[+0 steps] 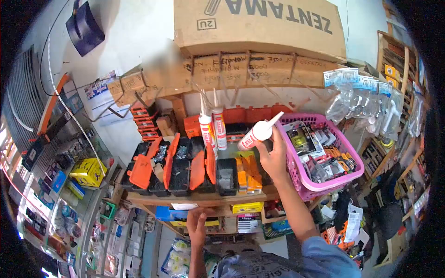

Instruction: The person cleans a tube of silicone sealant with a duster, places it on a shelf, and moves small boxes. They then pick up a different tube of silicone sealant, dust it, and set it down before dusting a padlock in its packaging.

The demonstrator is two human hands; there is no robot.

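Observation:
My right hand (274,155) is wrapped round a white sealant tube (256,135) with red print. The tube is tilted, its pale nozzle pointing up and to the right. To its left, two similar sealant tubes (219,129) stand upright behind black bins (180,176) with raised orange lids. My left hand (197,227) hangs low in front of the wooden shelf edge, thumb and fingers apart, with nothing visible in it. Orange-yellow packets (249,173) lie below the held tube. Right of my right hand stands a pink basket (303,184) filled with packaged small goods.
A large cardboard box (259,39) sits above a row of metal hooks. Clear plastic packets (366,104) hang at the right. A glass display case (99,231) with goods runs along the left, with a yellow box (88,173) on it. Wooden shelves (403,65) stand far right.

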